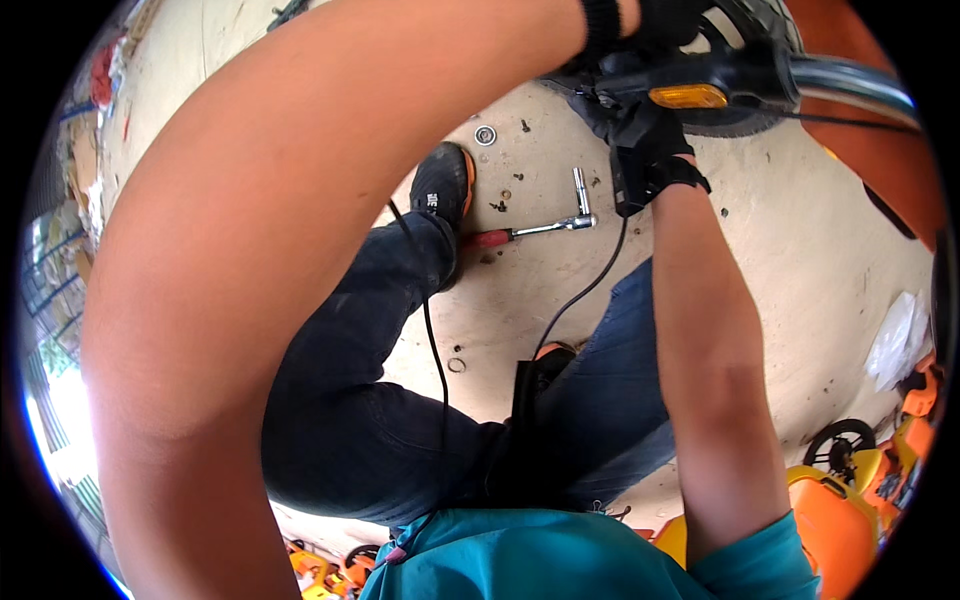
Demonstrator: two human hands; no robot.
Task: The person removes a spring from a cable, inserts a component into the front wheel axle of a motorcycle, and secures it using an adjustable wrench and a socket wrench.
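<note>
My left hand [665, 22], in a black glove, reaches from the upper left to the black tyred wheel [755, 123], beside a fork [770, 70] with an amber reflector [688, 96] and a chrome tube. My gloved right hand [625, 125] is just below the fork, against the wheel's hub area, its fingers bent and partly hidden; what they grip is unclear. The left hand's fingers are mostly out of sight. A red-handled ratchet [540, 228] with a socket extension [579, 190] lies on the floor below, near a round metal part [485, 134] and several small bolts.
An orange body panel [840, 155] stands at upper right. Orange and yellow vehicle parts [830, 515] and a clear plastic bag [895, 340] lie at lower right. Black cables [430, 330] hang over my legs. Metal racking with piled material [60, 240] is at far left.
</note>
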